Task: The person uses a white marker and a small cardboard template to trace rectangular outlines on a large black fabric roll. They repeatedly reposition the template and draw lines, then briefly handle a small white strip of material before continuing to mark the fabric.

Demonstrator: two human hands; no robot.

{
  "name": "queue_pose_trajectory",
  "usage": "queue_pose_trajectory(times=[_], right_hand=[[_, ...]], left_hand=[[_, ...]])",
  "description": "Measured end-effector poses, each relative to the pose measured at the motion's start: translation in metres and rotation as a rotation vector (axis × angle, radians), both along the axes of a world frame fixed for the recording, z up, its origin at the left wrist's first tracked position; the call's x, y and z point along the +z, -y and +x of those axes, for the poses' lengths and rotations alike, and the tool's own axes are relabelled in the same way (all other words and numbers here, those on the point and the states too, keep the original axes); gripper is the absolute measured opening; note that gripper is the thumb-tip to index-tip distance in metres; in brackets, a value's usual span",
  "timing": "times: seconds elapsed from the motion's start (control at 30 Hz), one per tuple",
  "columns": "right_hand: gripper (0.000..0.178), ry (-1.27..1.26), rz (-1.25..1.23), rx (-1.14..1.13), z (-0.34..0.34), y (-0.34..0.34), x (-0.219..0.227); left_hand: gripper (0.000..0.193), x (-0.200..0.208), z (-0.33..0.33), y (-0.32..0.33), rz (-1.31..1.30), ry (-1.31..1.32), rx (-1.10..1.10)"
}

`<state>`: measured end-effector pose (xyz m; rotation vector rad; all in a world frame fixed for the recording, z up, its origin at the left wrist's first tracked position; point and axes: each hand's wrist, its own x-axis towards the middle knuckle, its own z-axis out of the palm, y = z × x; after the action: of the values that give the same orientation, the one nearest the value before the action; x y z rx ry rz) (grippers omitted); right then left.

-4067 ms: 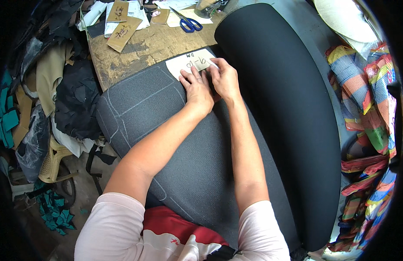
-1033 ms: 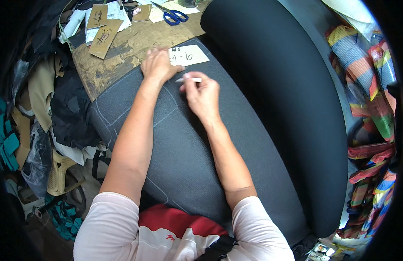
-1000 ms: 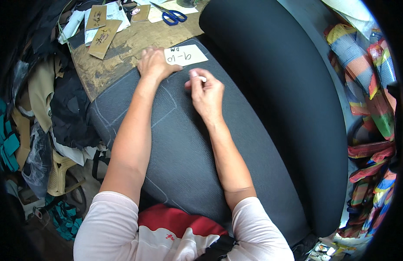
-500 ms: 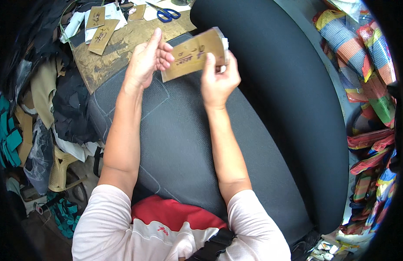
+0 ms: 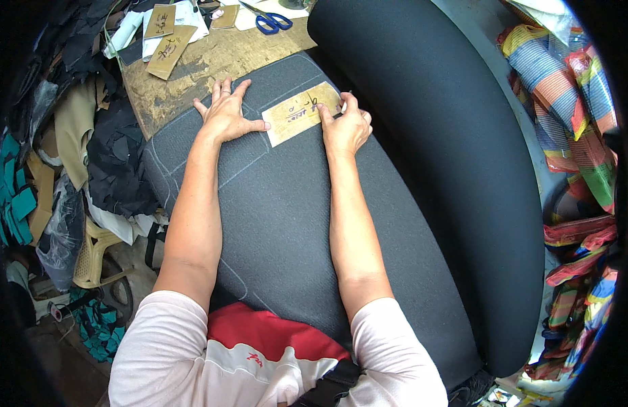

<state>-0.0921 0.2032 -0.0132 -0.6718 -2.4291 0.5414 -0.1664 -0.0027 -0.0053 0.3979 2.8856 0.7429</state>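
Observation:
A brown cardboard pattern piece (image 5: 287,123) with handwriting lies flat on dark grey fabric (image 5: 273,197), which carries pale drawn outlines. My left hand (image 5: 224,117) is spread open on the fabric left of the card, its thumb reaching the card's left edge. At the card's right end, my right hand (image 5: 346,130) has its thumb on the card. Its fingers are closed around a small white stick (image 5: 344,107), like a chalk or marker, mostly hidden by the fingers.
A thick black fabric roll (image 5: 422,169) runs along the right. Beyond the cloth is a worn wooden board (image 5: 192,88) with more cardboard pieces (image 5: 171,53) and blue-handled scissors (image 5: 273,24). Fabric scraps (image 5: 117,156) lie at left; colourful striped bundles (image 5: 544,74) stand at far right.
The cardboard piece has gone from raised and tilted in my right hand to flat on the fabric. My left hand has come down and spread out beside it.

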Motion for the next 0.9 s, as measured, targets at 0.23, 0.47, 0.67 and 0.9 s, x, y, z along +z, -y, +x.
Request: queue_pose_trajectory(times=[0.23, 0.47, 0.67, 0.9], right_hand=[[0.042, 0.071, 0.110, 0.026, -0.007, 0.006, -0.002], [0.028, -0.189, 0.009, 0.030, -0.006, -0.004, -0.001], [0.028, -0.269, -0.186, 0.200, -0.031, -0.016, 0.007], [0.027, -0.096, -0.165, 0.206, -0.054, -0.018, 0.008]], left_hand=[[0.073, 0.007, 0.024, -0.035, 0.204, -0.377, -0.371], [0.046, -0.017, 0.038, -0.063, 0.186, -0.230, -0.596], [0.043, -0.018, 0.030, -0.058, 0.216, -0.191, -0.654], [0.043, -0.017, 0.036, -0.061, 0.235, -0.255, -0.589]])
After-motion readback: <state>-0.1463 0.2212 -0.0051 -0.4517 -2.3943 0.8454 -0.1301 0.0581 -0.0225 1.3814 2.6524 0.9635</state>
